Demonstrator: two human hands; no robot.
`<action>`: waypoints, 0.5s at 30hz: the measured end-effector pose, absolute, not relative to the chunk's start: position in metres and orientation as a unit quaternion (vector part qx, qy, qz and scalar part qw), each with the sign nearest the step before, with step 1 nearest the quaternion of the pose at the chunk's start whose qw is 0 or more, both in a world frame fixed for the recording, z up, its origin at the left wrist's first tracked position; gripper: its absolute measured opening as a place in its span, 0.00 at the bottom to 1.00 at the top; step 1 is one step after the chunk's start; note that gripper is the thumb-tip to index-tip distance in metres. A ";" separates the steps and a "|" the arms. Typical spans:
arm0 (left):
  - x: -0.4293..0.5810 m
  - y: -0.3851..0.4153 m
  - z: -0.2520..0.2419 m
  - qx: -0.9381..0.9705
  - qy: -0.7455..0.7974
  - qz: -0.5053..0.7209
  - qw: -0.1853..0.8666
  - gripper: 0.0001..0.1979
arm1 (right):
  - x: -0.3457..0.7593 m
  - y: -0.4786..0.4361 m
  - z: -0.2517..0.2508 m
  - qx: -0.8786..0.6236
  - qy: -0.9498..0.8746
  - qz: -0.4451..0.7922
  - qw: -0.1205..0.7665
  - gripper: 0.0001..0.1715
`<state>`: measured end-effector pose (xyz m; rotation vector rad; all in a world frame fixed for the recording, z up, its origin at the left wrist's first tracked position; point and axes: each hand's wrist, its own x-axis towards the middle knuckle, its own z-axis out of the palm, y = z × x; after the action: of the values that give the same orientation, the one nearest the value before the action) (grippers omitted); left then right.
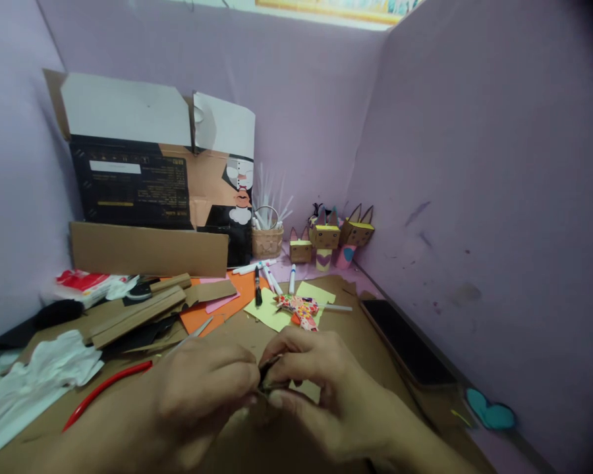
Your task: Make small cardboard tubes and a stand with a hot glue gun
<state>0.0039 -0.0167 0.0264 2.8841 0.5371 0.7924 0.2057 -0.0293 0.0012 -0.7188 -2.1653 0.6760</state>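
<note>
Both hands meet low over the brown cardboard-covered counter (356,329). Left hand (202,388) and right hand (321,382) are each pinched by thumb and fingertips on a small dark folded piece (267,374), held between them just above the surface. It is mostly hidden by the fingers and the material is unclear.

Judged very light, thin and easily creased or dropped. It is best gripped at its edges with fingertips and gentle pressure. A red curved strip (103,388) lies to the left, and a patterned paper figure (299,308) lies beyond.
</note>
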 end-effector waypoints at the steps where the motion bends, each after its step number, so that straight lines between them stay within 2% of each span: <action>1: 0.004 -0.015 0.025 0.944 0.186 0.266 0.059 0.09 | 0.206 -0.027 0.001 -0.275 -0.840 0.277 0.378 0.08; 5: 0.004 -0.011 0.021 0.929 0.215 0.291 0.083 0.06 | 0.202 -0.019 -0.005 -0.271 -0.797 0.317 0.437 0.06; 10: 0.002 -0.010 0.019 0.915 0.207 0.335 0.084 0.09 | 0.195 -0.016 -0.006 -0.254 -0.757 0.359 0.484 0.04; 12: 0.000 -0.009 0.019 0.910 0.217 0.331 0.123 0.08 | 0.194 -0.015 -0.005 -0.264 -0.740 0.384 0.485 0.02; 15: -0.001 -0.003 0.016 0.872 0.280 0.315 0.248 0.02 | 0.193 -0.011 -0.003 -0.312 -0.694 0.463 0.454 0.08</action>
<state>-0.0005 -0.0031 0.0160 2.3769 0.7631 0.8593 0.1929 -0.0108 -0.0034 -0.7707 -1.7121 1.1428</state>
